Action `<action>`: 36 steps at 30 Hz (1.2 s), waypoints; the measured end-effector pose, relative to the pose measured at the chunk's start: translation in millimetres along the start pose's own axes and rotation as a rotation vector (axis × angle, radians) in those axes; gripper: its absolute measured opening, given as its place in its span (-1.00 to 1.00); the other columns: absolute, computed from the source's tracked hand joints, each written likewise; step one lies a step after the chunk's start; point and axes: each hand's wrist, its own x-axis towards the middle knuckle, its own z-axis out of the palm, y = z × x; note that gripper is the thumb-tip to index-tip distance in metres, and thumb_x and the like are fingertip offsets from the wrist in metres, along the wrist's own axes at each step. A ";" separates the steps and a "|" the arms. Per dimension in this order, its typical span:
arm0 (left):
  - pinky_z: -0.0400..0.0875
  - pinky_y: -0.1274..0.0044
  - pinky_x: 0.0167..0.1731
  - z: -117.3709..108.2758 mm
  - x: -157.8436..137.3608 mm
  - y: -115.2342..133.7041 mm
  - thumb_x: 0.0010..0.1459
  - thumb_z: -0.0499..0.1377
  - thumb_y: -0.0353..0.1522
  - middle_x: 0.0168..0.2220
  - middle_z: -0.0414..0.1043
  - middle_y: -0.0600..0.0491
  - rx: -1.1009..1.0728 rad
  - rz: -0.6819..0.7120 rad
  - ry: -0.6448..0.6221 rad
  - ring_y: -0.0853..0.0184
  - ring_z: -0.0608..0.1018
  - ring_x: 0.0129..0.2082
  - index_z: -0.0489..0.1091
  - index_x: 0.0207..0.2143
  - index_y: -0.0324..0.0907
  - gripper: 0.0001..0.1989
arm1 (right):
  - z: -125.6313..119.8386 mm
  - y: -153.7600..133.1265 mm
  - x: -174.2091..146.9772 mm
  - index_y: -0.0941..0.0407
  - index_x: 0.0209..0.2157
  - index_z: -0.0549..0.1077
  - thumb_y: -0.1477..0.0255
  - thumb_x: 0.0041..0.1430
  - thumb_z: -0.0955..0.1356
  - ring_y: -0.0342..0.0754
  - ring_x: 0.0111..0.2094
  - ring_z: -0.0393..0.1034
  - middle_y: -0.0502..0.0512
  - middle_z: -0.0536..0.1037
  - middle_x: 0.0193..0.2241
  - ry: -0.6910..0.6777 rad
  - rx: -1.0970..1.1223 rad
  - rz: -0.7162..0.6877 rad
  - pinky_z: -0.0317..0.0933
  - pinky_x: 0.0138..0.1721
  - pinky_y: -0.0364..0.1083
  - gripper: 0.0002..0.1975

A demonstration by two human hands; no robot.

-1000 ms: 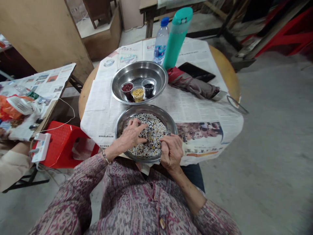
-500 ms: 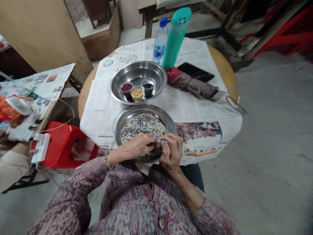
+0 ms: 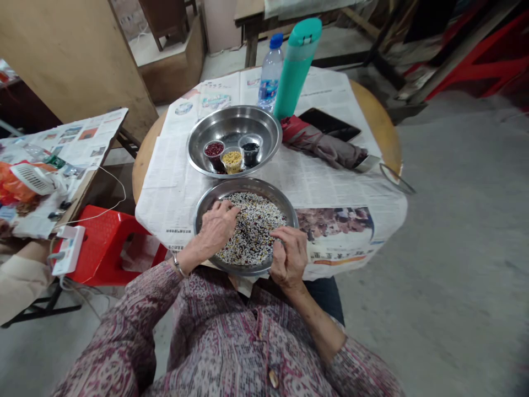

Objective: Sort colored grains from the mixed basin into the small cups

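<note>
A round steel basin [image 3: 247, 184] in front of me holds a mix of white, black, yellow and dark red grains or beans [image 3: 256, 229]. Over its left side is my left hand [image 3: 218, 225], fingers bent and slightly apart, tips down at the mix. My right hand [image 3: 289, 252] is at the right rim with fingers curled inward; whatever lies inside them is hidden. Beyond stands a second steel basin [image 3: 235, 116] with three clear cups: dark red beans [image 3: 214, 149], yellow beans [image 3: 232, 158] and black beans [image 3: 250, 147].
Newspaper [image 3: 165, 187] covers the round table. Behind the basins stand a water bottle [image 3: 269, 74] and a green bottle [image 3: 298, 66]; a folded umbrella [image 3: 326, 144] and a dark tablet-like object [image 3: 330, 124] lie right. A red stool [image 3: 109, 242] with a power strip [image 3: 69, 251] is left, beside another person's arm [image 3: 25, 281].
My left hand has moved left and away from my right hand, over to the basin's left side. The right hand has stayed at the right rim.
</note>
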 end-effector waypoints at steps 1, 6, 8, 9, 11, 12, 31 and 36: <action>0.43 0.35 -0.05 -3.9 -3.4 -3.3 0.34 0.08 -0.42 0.06 0.38 -0.05 -0.001 -0.020 0.002 0.13 0.40 0.04 0.44 -0.02 -0.14 -0.78 | 0.1 0.1 0.1 0.04 -0.11 0.43 0.56 0.23 0.23 0.05 -0.12 0.39 0.13 0.49 -0.20 0.002 -0.002 -0.004 0.29 -0.04 0.12 -0.74; 0.42 0.33 -0.02 -28.1 -30.9 -7.8 0.27 0.24 -0.27 0.01 0.38 -0.05 -0.085 0.033 -0.095 0.14 0.42 0.02 0.43 -0.04 -0.14 -0.76 | 0.4 1.1 0.0 0.05 -0.12 0.43 0.55 0.25 0.23 0.04 -0.14 0.40 0.12 0.50 -0.22 -0.004 -0.013 -0.009 0.29 -0.04 0.11 -0.76; 0.42 0.41 -0.06 -37.1 -41.0 -5.7 0.27 0.24 -0.26 -0.09 0.43 0.02 -0.183 0.181 -0.288 0.23 0.48 -0.06 0.45 -0.10 -0.11 -0.82 | 0.5 1.4 -0.2 0.05 -0.12 0.43 0.55 0.25 0.24 0.04 -0.13 0.40 0.11 0.50 -0.22 -0.006 -0.011 -0.008 0.29 -0.03 0.10 -0.77; 0.41 0.46 -0.07 -40.1 -44.6 -4.6 0.29 0.23 -0.28 -0.13 0.46 0.06 -0.230 0.260 -0.390 0.28 0.50 -0.10 0.46 -0.14 -0.10 -0.87 | 0.5 1.5 -0.4 0.05 -0.12 0.43 0.55 0.25 0.24 0.04 -0.13 0.40 0.11 0.50 -0.22 -0.007 -0.010 -0.007 0.29 -0.03 0.10 -0.77; 0.40 0.52 -0.10 -42.3 -47.9 -4.0 0.34 0.18 -0.32 -0.21 0.50 0.11 -0.265 0.350 -0.526 0.34 0.52 -0.15 0.49 -0.22 -0.09 -0.90 | 0.7 1.6 -0.5 0.05 -0.12 0.43 0.56 0.25 0.24 0.04 -0.12 0.39 0.11 0.50 -0.22 -0.006 -0.009 -0.007 0.28 -0.02 0.09 -0.77; 0.41 0.52 -0.09 -41.4 -47.6 -4.5 0.35 0.15 -0.34 -0.22 0.52 0.11 -0.242 0.349 -0.544 0.35 0.53 -0.16 0.49 -0.24 -0.10 -0.87 | 0.8 1.6 -0.5 0.05 -0.12 0.43 0.57 0.25 0.24 0.04 -0.12 0.39 0.11 0.50 -0.22 -0.006 -0.009 -0.008 0.28 -0.02 0.09 -0.77; 0.26 0.20 0.21 -1.8 -23.3 3.9 0.16 0.26 -0.38 0.26 0.26 0.00 -0.019 0.639 -0.176 0.07 0.27 0.23 0.43 0.03 -0.07 -0.64 | -0.6 1.7 -0.3 0.06 -0.15 0.43 0.59 0.25 0.24 0.03 -0.14 0.39 0.11 0.50 -0.24 -0.030 -0.016 -0.021 0.28 -0.03 0.09 -0.77; 0.40 0.38 -0.01 3.8 0.3 -7.7 0.30 0.06 -0.52 0.00 0.41 -0.08 0.135 0.578 -0.157 0.19 0.39 0.01 0.44 -0.14 -0.23 -0.81 | -0.1 1.1 0.9 0.04 -0.19 0.44 0.58 0.24 0.24 0.02 -0.18 0.42 0.08 0.52 -0.28 -0.023 -0.024 -0.027 0.30 -0.03 0.10 -0.78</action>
